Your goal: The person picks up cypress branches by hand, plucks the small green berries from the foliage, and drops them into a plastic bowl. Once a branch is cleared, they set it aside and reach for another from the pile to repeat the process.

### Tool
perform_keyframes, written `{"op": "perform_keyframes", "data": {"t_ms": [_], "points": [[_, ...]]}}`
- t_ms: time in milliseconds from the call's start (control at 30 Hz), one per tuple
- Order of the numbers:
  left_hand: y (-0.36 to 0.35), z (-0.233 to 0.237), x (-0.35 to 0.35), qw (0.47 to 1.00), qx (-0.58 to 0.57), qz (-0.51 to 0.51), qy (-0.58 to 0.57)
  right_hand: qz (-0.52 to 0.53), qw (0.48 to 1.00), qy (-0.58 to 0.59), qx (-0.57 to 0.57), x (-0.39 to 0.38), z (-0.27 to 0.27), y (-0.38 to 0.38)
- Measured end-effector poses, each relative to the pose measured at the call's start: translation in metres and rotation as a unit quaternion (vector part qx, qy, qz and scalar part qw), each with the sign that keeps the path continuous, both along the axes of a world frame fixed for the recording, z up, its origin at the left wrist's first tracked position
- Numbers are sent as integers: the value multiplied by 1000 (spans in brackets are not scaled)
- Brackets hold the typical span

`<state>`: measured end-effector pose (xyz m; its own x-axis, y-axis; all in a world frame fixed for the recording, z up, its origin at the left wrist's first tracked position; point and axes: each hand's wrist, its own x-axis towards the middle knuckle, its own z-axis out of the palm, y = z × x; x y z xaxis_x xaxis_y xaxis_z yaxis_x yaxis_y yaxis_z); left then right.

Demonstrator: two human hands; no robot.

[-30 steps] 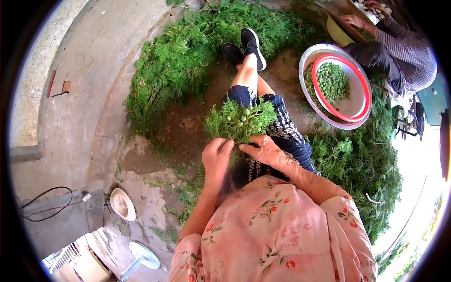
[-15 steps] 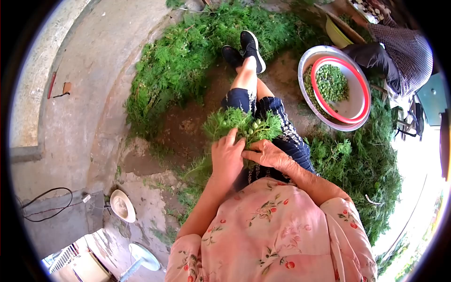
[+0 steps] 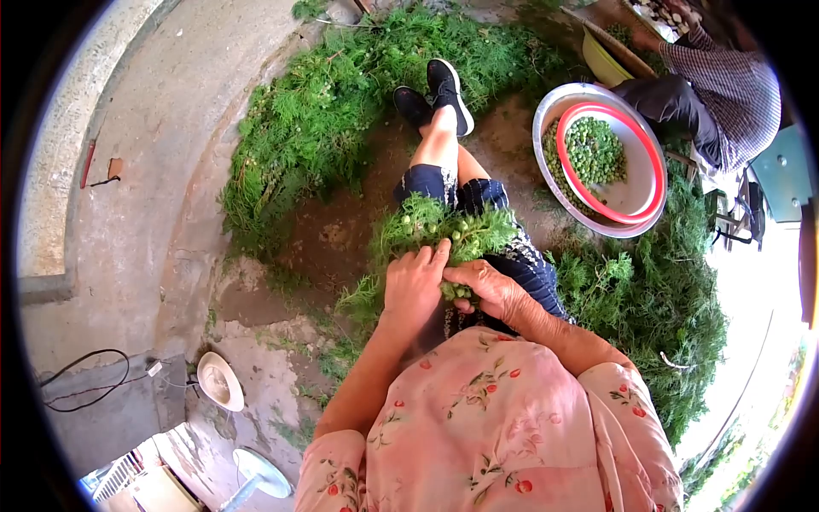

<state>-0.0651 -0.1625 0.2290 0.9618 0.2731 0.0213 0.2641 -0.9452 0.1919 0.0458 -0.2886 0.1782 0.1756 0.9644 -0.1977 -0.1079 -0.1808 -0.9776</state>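
My left hand (image 3: 414, 283) is closed round a leafy green conifer sprig (image 3: 490, 230) above my lap, its feathery ends spreading past my fingertips. Small pale-green cones sit among the leaves. Against the sprig's near side, my right hand (image 3: 490, 288) is closed, with thumb and fingers curled over several green cones (image 3: 456, 291) that show beneath it. The two hands nearly touch at the fingertips. To the right, a red-rimmed bowl (image 3: 657, 175) holds many loose green cones and rests in a larger metal basin (image 3: 543, 141), which has more cones in it.
Cut conifer branches (image 3: 299, 145) heap on the ground ahead, with another pile (image 3: 648, 324) at the right. A person in a checked sleeve (image 3: 725, 94) sits at the upper right beside a yellow-green container (image 3: 604, 60). A straw-coloured hat (image 3: 220, 381) and a fan (image 3: 260, 472) are at lower left.
My right hand has curled inward, and green cones now show under its fingers. The sprig has shifted slightly in my left hand. The whole view has moved a little.
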Motion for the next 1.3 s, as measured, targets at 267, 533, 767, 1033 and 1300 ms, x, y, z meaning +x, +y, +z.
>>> {"op": "perform_keyframes", "data": {"t_ms": [267,533,767,1033,1300], "points": [[2,-22,8,999,-13,15,29,-123,913,355,-156,-11,33,2],[-9,-29,8,999,-1,19,31,-56,980,187,-29,-14,33,-19],[11,-25,16,994,-61,88,-30,9,990,-142,7,-5,74,-36],[16,-21,8,965,-199,169,-7,-257,849,444,-132,6,53,-28],[17,-27,4,975,-168,127,-75,-327,888,306,-103,4,43,-17]]}}
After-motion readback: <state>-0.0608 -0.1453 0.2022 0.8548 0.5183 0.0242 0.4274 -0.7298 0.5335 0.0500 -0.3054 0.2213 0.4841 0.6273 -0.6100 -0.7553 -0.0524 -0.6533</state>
